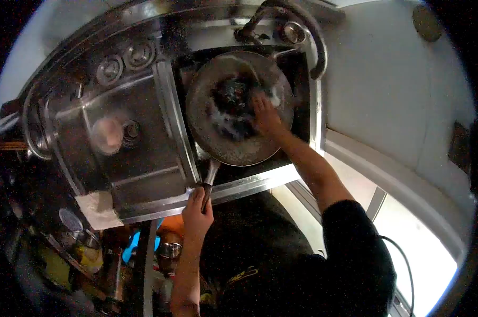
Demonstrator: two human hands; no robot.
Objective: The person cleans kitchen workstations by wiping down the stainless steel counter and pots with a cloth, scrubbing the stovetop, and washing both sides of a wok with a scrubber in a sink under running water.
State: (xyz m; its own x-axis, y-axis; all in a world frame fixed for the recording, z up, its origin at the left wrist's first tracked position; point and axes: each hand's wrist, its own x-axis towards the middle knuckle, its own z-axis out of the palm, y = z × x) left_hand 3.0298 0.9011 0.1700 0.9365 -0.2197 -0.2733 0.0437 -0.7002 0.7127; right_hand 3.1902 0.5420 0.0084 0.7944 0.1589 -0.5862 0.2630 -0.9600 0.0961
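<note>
A wide, round frying pan (249, 150) sits over the right-hand basin of a metal sink. Its inside is dark and wet, with whitish foam (274, 97) near the right side and lower middle. My left hand (198, 212) is closed around the pan's handle (210, 179), at the sink's front edge. Inside the pan, my right hand (266, 114) reaches in from the right. Its fingers look stretched out against the inner surface, somewhat blurred. Anything under the palm is hidden.
The left basin (144, 137) holds a pale, roundish item (108, 136) beside the drain (131, 130). A curved faucet (317, 47) arches over the back right. A light cloth (100, 209) lies on the front left rim. Below it stand containers and a blue item (136, 245).
</note>
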